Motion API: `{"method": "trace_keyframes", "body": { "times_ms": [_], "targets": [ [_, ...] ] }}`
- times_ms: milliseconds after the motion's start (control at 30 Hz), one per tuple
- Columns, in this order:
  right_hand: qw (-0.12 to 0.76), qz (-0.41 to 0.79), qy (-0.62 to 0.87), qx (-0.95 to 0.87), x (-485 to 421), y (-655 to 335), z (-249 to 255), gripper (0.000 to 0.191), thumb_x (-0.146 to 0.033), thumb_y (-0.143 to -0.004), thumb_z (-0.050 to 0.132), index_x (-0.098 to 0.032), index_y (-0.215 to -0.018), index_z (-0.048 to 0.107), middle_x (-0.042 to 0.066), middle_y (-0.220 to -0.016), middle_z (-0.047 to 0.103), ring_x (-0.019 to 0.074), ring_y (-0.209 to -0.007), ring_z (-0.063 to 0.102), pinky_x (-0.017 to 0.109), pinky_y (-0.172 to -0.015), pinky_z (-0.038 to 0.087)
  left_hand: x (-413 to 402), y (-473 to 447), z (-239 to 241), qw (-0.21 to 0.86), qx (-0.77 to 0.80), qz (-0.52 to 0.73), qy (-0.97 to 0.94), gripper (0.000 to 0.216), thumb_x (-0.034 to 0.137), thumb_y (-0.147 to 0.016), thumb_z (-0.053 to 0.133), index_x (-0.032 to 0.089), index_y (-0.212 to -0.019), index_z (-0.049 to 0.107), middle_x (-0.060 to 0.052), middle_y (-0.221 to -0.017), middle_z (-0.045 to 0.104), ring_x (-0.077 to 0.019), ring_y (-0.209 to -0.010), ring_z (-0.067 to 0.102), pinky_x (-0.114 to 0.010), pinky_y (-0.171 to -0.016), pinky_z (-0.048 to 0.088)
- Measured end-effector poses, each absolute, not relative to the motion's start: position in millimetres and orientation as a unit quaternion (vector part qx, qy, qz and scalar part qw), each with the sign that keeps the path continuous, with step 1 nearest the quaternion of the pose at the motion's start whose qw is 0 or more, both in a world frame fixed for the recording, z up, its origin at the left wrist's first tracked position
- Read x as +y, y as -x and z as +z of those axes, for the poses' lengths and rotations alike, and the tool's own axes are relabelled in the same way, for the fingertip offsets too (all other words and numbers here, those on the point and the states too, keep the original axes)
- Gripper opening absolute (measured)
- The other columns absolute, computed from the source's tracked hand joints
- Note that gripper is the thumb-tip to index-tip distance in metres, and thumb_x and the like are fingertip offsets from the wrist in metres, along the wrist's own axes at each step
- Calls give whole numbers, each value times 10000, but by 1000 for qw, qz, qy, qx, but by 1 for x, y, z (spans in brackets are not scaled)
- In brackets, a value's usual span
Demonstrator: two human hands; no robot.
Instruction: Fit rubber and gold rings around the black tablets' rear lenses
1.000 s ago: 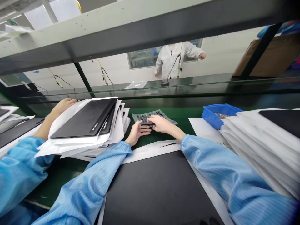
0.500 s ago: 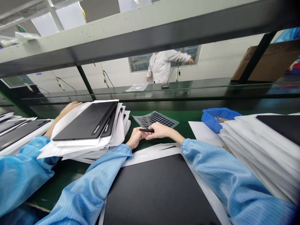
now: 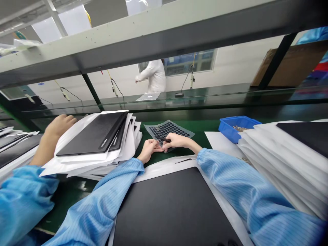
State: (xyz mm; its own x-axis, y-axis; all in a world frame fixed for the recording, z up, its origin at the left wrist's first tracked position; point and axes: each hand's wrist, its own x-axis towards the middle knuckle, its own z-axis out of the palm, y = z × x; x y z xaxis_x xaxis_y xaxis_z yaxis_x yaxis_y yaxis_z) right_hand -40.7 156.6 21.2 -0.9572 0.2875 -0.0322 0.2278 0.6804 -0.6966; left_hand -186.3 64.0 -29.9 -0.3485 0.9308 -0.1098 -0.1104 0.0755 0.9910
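My left hand is closed, its fingertips pinched together at the near-left edge of a clear sheet covered in round black pads. What those fingertips hold, if anything, is too small to tell. My right hand grips a slim black tool that looks like tweezers, its tip pointing left over the sheet. Both hands' fingertips almost meet. Below them, a flat black tablet-like panel lies on white paper between my forearms.
At left rises a stack of black tablets interleaved with white paper; a co-worker's hand is beside it. A blue bin of small parts and another paper stack stand at right. A shelf beam crosses above.
My right hand has drawn slightly apart from my left, and the tool now tilts over the sheet. The co-worker's hand at left has lifted back. The person in white has moved left.
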Motion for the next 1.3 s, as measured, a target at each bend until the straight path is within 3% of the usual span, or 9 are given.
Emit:
{"method": "trace_keyframes", "body": {
  "times_ms": [133, 333, 533, 833, 1000, 1167, 1300],
  "targets": [
    [35, 391, 142, -909, 157, 40, 19, 252, -348, -737, 593, -120, -739, 700, 49, -736, 696, 110, -645, 576, 199, -573, 387, 64, 187, -30, 444, 583, 580, -356, 180, 276, -907, 538, 105, -944, 583, -17, -826, 605, -102, -665, 592, -251, -603, 522],
    [15, 353, 167, -921, 153, 44, 25, 355, -490, -626, 690, -140, -593, 645, 5, -568, 601, 96, -504, 457, 232, -481, 294, 62, 185, -28, 440, 580, 582, -362, 184, 279, -906, 539, 106, -950, 585, -24, -850, 609, -107, -686, 596, -256, -614, 522],
    [7, 356, 177, -917, 152, 45, 24, 178, -322, -625, 675, -147, -601, 648, -19, -529, 549, 85, -479, 418, 227, -457, 268, 60, 182, -26, 445, 575, 582, -364, 180, 271, -903, 543, 107, -962, 585, -31, -877, 612, -116, -716, 604, -271, -638, 529],
    [-12, 403, 153, -902, 154, 41, 23, 162, -293, -666, 624, -134, -662, 655, -38, -521, 535, 58, -445, 386, 205, -446, 295, 60, 182, -25, 444, 571, 586, -364, 180, 276, -905, 541, 105, -934, 587, -20, -835, 611, -106, -679, 598, -255, -611, 523],
    [-26, 391, 153, -907, 154, 43, 22, 236, -381, -645, 667, -152, -667, 613, -49, -504, 504, 70, -445, 407, 209, -436, 290, 58, 180, -22, 445, 570, 585, -367, 173, 267, -903, 544, 105, -945, 588, -29, -869, 614, -115, -714, 604, -269, -637, 529],
    [-38, 370, 160, -914, 151, 45, 25, 205, -293, -562, 720, -162, -661, 597, -62, -448, 479, 88, -433, 431, 215, -443, 303, 57, 179, -21, 445, 576, 580, -364, 174, 265, -902, 546, 103, -949, 586, -29, -864, 613, -116, -713, 606, -273, -642, 530],
    [-30, 378, 166, -910, 151, 43, 25, 107, -248, -609, 649, -149, -631, 617, -54, -411, 479, 88, -417, 434, 216, -449, 302, 57, 180, -22, 444, 582, 575, -365, 164, 268, -912, 526, 120, -933, 594, -30, -868, 618, -115, -718, 602, -268, -646, 529]
  ]
}}
